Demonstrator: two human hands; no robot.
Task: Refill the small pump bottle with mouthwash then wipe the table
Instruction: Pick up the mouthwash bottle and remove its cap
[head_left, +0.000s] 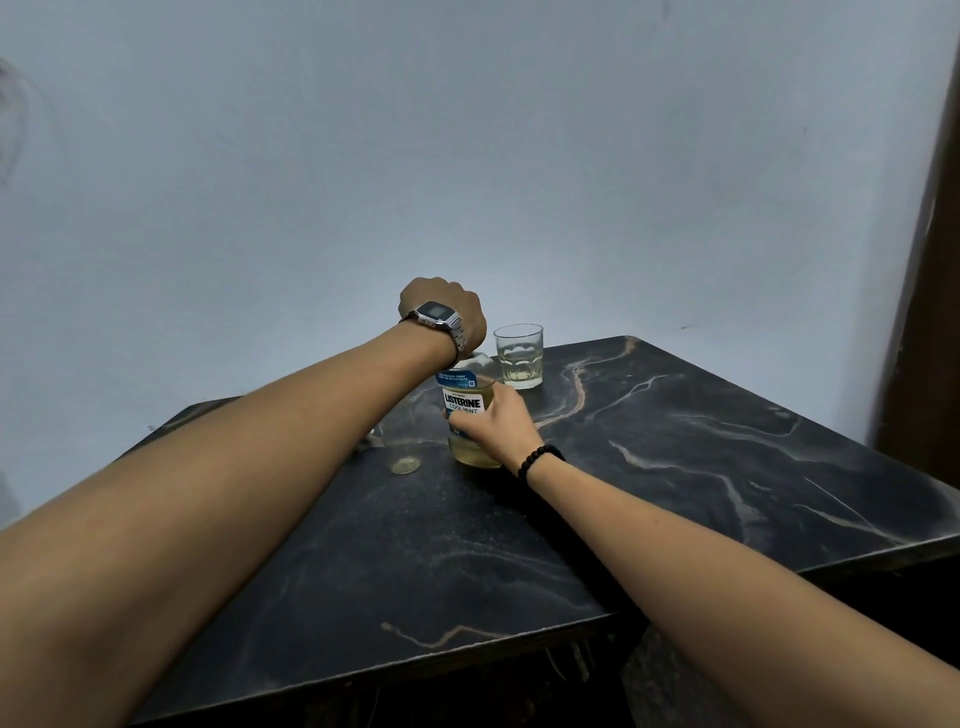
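Toward the far-left part of the dark marbled table (675, 467), a small clear pump bottle (404, 447) stood just left of the upright clear Listerine mouthwash bottle (467, 415). The left hand (447, 312) curled down over its cap from above, while the right hand (493, 415) gripped its body; a clear faceted glass (518, 356) stood behind.

It looked like a home: a marbled table (675, 467) against a plain wall (467, 156), holding a glass (518, 356).
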